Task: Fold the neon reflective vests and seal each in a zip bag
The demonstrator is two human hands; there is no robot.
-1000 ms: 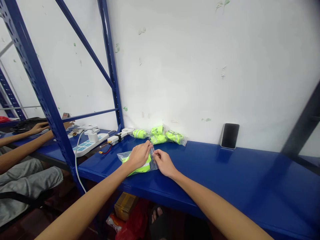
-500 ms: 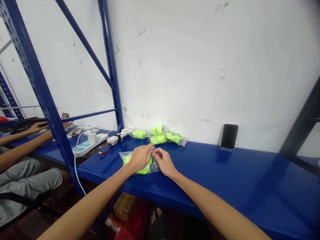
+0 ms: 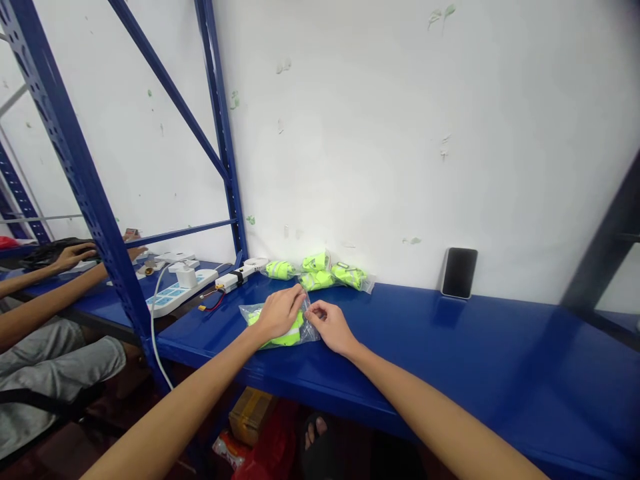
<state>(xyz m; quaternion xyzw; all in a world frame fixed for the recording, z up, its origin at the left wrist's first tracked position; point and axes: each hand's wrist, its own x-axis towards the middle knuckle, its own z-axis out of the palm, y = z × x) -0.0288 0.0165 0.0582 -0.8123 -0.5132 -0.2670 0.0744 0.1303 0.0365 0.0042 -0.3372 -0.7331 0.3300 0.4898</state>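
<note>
A clear plastic bag (image 3: 310,331) with a folded neon-yellow garment (image 3: 289,337) with pale reflective strips inside lies flat near the table's front edge. Across the top of it rests my left hand (image 3: 280,312), its fingers closed at the bag's right-hand edge and covering much of the garment. My right hand (image 3: 331,325) pinches the same edge between thumb and forefinger, low over the table. Behind the hands, by the wall, several similar bagged neon-yellow bundles (image 3: 316,280) lie in a group.
A dark-screened phone (image 3: 459,273) leans on the wall at the right. Left of my hands are a white device with loose wires (image 3: 233,279), a power strip (image 3: 175,297) and a blue rack post (image 3: 95,180). Another person's arms (image 3: 65,293) reach over the neighbouring table. A cardboard box (image 3: 251,415) sits below.
My right hand's fingertips have come slightly apart from my left hand's, along the bag's edge. The bag stays in place.
</note>
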